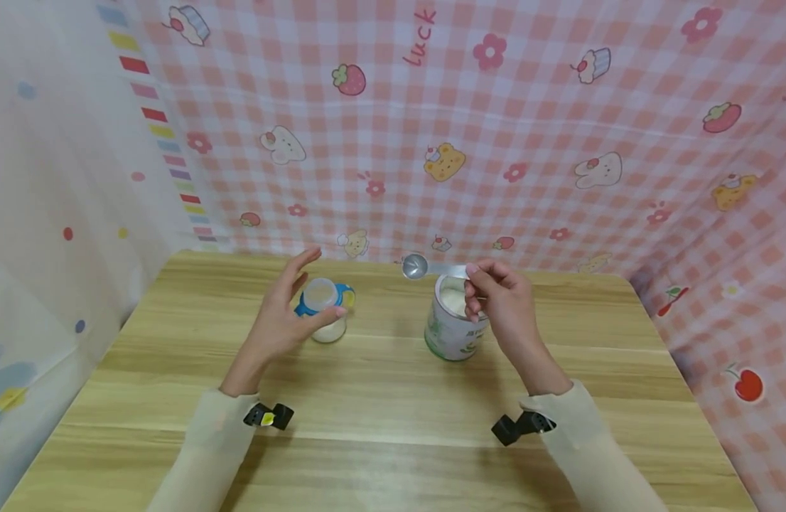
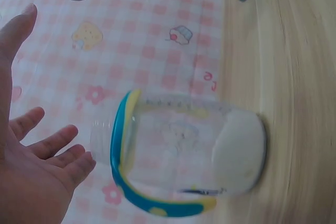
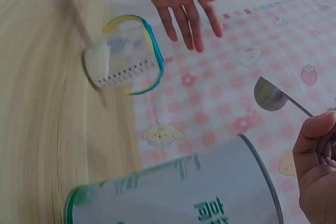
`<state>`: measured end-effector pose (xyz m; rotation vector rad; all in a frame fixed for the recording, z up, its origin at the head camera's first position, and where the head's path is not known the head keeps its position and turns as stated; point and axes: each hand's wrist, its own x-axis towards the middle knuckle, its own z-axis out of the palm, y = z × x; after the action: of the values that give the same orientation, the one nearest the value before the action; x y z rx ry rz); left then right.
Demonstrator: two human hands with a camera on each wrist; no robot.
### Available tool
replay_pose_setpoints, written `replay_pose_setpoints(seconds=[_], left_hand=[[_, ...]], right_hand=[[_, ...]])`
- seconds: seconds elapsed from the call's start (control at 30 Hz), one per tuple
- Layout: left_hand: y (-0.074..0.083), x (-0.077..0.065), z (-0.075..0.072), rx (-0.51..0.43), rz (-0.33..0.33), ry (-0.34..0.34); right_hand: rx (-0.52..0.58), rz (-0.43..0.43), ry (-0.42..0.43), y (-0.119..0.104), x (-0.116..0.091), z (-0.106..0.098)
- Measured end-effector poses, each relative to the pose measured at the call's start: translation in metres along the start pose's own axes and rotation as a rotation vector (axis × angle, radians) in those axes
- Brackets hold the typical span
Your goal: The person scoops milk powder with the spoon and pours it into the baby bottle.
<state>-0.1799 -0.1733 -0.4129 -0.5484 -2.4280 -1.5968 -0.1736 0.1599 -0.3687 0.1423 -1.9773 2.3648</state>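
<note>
My right hand pinches the handle of a metal measuring spoon, its round bowl pointing left. The spoon is above a white and green milk powder can, which stands without a lid and shows pale powder inside. Next to a clear baby bottle with a blue and yellow handle ring, my left hand spreads its fingers around the neck. Whether a fingertip touches the bottle I cannot tell. White powder lies in the bottom of the upright, capless bottle.
Both containers stand on a wooden table, the can to the right of the bottle with a gap between. A pink checked cloth hangs behind the table's back edge. Pale patterned cloth hangs at the left.
</note>
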Motion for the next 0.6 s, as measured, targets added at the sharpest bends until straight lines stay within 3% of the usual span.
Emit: replay_pose_setpoints(seconds=[0.27, 0.6], left_hand=[[0.007, 0.006, 0.016, -0.041, 0.087, -0.043], [0.014, 0.008, 0.038, -0.054, 0.074, -0.09]], right_hand=[[-0.019, -0.015, 0.017, -0.003, -0.002, -0.021], [-0.033, -0.035, 0.041, -0.004, -0.003, -0.04]])
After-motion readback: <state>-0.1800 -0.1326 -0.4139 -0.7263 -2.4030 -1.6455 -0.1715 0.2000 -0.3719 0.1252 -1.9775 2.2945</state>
